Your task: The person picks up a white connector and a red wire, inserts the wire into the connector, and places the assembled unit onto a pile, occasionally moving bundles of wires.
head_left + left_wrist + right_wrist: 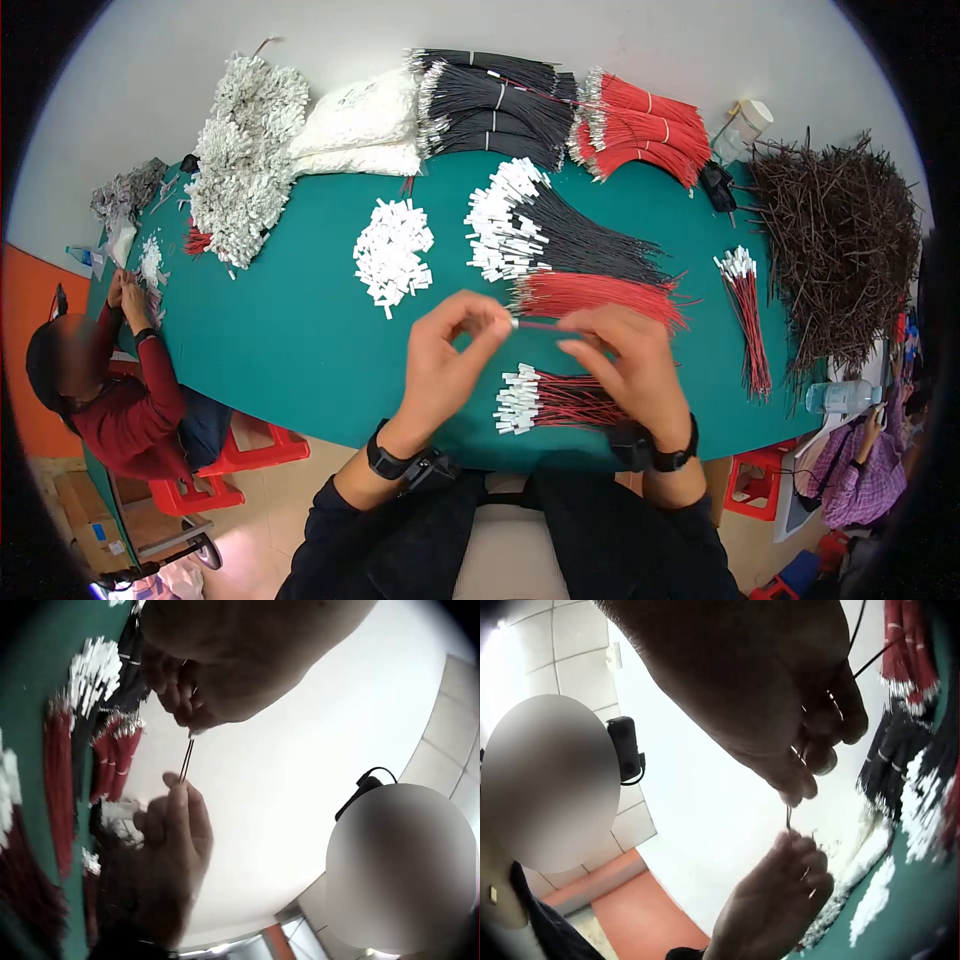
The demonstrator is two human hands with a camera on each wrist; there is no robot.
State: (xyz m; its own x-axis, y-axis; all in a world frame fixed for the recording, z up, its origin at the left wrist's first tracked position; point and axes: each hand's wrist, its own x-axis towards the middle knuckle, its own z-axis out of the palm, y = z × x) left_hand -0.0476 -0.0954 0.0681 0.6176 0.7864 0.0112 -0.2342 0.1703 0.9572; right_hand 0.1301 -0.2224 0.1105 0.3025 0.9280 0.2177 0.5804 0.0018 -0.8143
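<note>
In the head view my left hand [440, 360] pinches a small white connector [515, 323] between thumb and fingertips. From it a pair of thin wires [540, 325] runs across to my right hand [632, 365], whose thumb and fingers pinch them. The left wrist view shows two dark strands [187, 759] stretched between the hands. In the right wrist view loose wire ends [870, 661] stick out past the right hand. Below the hands lies a bundle of red and black wires with white connectors [518, 398]. Loose red wires [600, 298] lie just beyond.
A pile of white connectors [393, 250] lies left of fanned black wires [590, 235]. Tied black bundles [500, 105], red bundles [645, 125] and white bags [360, 125] line the wall. A brown wire heap [840, 245] stands right. Another person [130, 410] sits at left.
</note>
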